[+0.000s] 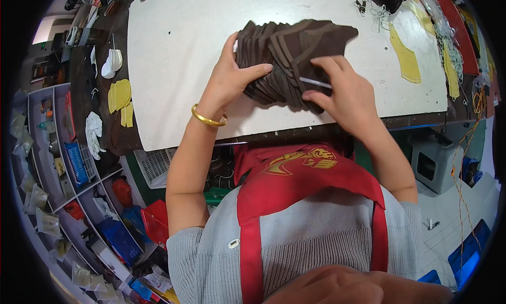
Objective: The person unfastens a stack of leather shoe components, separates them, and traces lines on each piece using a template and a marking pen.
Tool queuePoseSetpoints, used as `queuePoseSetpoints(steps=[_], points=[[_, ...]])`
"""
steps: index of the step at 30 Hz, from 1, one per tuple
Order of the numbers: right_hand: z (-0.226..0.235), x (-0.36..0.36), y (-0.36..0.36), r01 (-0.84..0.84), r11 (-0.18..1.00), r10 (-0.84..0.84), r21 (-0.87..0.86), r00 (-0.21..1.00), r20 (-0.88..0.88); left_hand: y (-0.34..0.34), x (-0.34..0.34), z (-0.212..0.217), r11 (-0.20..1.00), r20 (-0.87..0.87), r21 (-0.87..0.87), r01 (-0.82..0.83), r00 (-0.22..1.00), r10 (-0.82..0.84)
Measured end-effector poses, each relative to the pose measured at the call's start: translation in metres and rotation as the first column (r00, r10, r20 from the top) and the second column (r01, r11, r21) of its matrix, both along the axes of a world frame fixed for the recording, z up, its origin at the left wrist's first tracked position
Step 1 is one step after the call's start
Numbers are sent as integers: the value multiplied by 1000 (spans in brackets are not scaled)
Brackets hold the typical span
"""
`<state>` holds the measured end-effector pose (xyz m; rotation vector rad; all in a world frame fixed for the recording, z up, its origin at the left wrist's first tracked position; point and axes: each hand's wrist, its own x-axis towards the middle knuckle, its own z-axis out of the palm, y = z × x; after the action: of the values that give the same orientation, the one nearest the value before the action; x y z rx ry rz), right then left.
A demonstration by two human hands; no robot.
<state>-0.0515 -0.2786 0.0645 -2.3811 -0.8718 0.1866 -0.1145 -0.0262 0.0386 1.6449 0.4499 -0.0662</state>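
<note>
Holding, left hand [227, 80]: this grip is closed on the left end of the stack of brown pieces [256, 46]; the thumb lies on the near face, and the other fingers are mostly hidden behind.
Holding, right hand [352, 95]: this grip has a thin pale stick [315, 83] in it; the thumb and first finger stand apart at the right part of the stack and seem to touch it.
Place of stack: between the two hands, over the near middle of the white tabletop [179, 51]; I cannot tell if its lower edges rest there.
Weight of stack: one piece is probably light, but so many together should feel rather heavy.
Softness of pieces: they look thin and bendable, like leather or thick cloth; I cannot tell which.
Slip of pieces: the layers are fanned unevenly, so I judge that they can slide one over another.
Fragility: probably low, only a corner may fold.
Best hold: around the full thickness at the left end, with a second support under the loose right edge.
Farther out: yellow pieces [404, 56] lie well apart, to the right.
</note>
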Motion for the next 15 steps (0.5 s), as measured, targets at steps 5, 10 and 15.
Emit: queuePoseSetpoints(steps=[5,10,15], points=[[-1,34,14,-203,972,212,-118,975,67,-5,-22,0,994,32,24,-110,993,109],[12,40,-2,-262,958,262,-119,965,-17,18,-25,8,771,-28,633,70,997,-68],[1,35,-13,-200,973,203,-114,979,21,46,19,22,669,105,737,101,960,-261]])
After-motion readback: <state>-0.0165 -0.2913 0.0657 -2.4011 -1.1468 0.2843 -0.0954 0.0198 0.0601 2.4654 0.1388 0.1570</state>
